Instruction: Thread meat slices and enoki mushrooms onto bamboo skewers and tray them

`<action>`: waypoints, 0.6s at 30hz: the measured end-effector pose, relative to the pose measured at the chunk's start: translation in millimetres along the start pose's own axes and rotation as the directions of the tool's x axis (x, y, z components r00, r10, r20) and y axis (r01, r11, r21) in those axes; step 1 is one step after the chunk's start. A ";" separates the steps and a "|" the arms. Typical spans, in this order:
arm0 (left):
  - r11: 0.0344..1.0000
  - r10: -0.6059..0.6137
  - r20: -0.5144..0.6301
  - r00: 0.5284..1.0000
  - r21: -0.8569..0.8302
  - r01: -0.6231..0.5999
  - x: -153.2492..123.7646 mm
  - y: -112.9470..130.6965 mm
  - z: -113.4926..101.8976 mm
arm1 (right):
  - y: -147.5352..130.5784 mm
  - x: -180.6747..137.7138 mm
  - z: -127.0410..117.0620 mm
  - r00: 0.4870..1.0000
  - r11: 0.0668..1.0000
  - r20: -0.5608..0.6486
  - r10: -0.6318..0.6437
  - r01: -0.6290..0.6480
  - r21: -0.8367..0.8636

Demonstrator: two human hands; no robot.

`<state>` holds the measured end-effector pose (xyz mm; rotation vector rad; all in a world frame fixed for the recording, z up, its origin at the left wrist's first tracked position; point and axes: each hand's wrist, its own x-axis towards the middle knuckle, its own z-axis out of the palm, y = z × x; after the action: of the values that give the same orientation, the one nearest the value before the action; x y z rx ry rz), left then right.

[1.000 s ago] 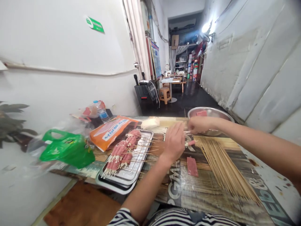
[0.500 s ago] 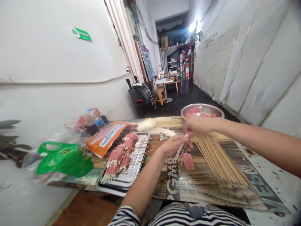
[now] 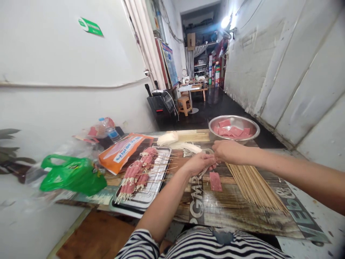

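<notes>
My left hand (image 3: 198, 163) and my right hand (image 3: 226, 151) meet above the table, both closed on a small bunch of thin white mushroom strands with a bit of pink meat at the fingers. Just below them a flat pink meat slice (image 3: 215, 181) lies on the printed tabletop (image 3: 229, 208). A fan of bamboo skewers (image 3: 253, 187) spreads out to the right of the slice. A steel bowl (image 3: 234, 126) with more pink slices stands behind my right hand.
A metal tray (image 3: 151, 190) at the left holds several finished meat-wrapped skewers (image 3: 137, 176). A pile of white mushrooms (image 3: 185, 146), an orange bag (image 3: 122, 153), a green plastic bag (image 3: 71, 174) and a water bottle (image 3: 110, 130) lie along the wall side. A corridor runs beyond.
My hands have drawn together above the meat slice and both now grip the mushroom strands. The view has shifted a little, showing more of the bowl.
</notes>
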<state>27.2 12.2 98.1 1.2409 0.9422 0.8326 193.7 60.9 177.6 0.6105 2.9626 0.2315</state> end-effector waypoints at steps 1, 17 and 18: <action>0.999 0.004 -0.013 1.000 0.046 -0.003 -2.3 1.0 -0.4 | 2.5 0.0 6.1 1.000 1.000 -0.026 0.005 -0.005 -0.020; 0.931 0.060 -0.130 0.990 0.366 -0.009 -6.9 -1.0 -3.7 | -12.0 -9.4 37.8 0.997 0.957 -0.021 0.081 -0.072 0.281; 0.927 0.101 -0.152 0.983 0.373 -0.037 -7.8 -1.8 -3.9 | -9.9 -11.8 40.3 0.995 0.907 -0.035 0.098 -0.075 0.414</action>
<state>20.6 6.3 97.0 1.5527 1.2395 0.8498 206.1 52.3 137.3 0.7912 3.0561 -0.3930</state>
